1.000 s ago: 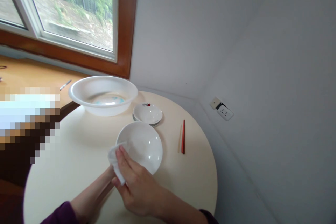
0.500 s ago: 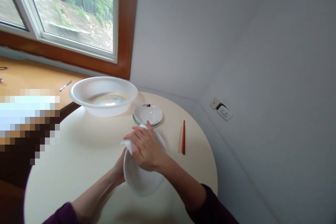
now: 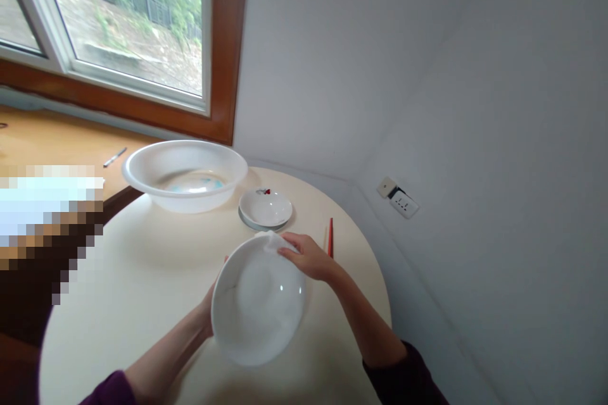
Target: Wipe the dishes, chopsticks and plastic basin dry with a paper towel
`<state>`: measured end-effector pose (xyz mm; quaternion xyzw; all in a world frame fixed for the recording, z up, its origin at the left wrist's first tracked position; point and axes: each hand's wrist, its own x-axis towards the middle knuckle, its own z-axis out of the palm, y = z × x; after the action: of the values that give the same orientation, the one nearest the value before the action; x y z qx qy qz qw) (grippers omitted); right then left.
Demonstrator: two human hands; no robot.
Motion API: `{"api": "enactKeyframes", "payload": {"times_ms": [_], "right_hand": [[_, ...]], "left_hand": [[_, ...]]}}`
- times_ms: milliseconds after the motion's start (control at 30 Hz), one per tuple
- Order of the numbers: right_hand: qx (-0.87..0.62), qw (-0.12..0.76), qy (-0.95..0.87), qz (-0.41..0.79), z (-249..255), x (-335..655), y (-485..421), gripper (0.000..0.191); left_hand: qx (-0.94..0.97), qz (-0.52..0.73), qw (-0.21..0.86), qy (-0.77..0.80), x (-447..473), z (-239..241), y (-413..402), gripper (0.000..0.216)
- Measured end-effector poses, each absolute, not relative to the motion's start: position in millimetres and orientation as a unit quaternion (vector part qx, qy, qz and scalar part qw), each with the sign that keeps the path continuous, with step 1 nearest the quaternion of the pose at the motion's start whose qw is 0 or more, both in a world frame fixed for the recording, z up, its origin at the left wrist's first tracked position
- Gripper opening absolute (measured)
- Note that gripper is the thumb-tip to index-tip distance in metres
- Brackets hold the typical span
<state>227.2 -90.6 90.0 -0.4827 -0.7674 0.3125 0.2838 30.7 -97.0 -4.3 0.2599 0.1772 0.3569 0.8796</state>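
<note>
A white deep plate (image 3: 259, 304) is tilted up over the table, its glossy inner side facing me. My left hand (image 3: 209, 307) grips it at the left side, with most of the fingers hidden behind it. At the upper right rim, my right hand (image 3: 306, 254) pinches a thin white wipe (image 3: 272, 240), tissue or cloth, folded over the edge. Just beyond the plate sit small white dishes (image 3: 265, 207), stacked, the top one with a red and dark print. Red chopsticks (image 3: 330, 237) lie to the right, partly covered by my right hand.
A large translucent plastic basin (image 3: 185, 174) stands at the back left of the round cream table (image 3: 118, 304). A pen (image 3: 114, 157) lies on the wooden desk (image 3: 61, 139) beyond. Walls, a window and a power socket (image 3: 403, 202) border the table.
My right hand has moved from across the plate's inner face to its upper right rim, with the wipe. The plate has turned to face me more.
</note>
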Motion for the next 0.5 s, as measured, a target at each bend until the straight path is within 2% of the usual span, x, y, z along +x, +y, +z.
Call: {"api": "enactKeyframes", "payload": {"times_ms": [133, 233, 367, 500], "right_hand": [[-0.493, 0.401, -0.652, 0.413, 64, 226, -98, 0.026], [-0.517, 0.478, -0.579, 0.412, 53, 222, -103, 0.027], [-0.557, 0.539, -0.538, 0.333, 50, 224, -102, 0.029], [-0.615, 0.523, -0.559, 0.190, 59, 226, -101, 0.025]], "left_hand": [[0.235, 0.314, 0.907, 0.154, 29, 9, -100, 0.071], [0.202, 0.296, 0.920, 0.158, 25, 18, -100, 0.081], [0.187, 0.399, 0.876, 0.197, 21, 26, -96, 0.079], [0.228, 0.514, 0.795, 0.226, 26, 31, -95, 0.063]]}}
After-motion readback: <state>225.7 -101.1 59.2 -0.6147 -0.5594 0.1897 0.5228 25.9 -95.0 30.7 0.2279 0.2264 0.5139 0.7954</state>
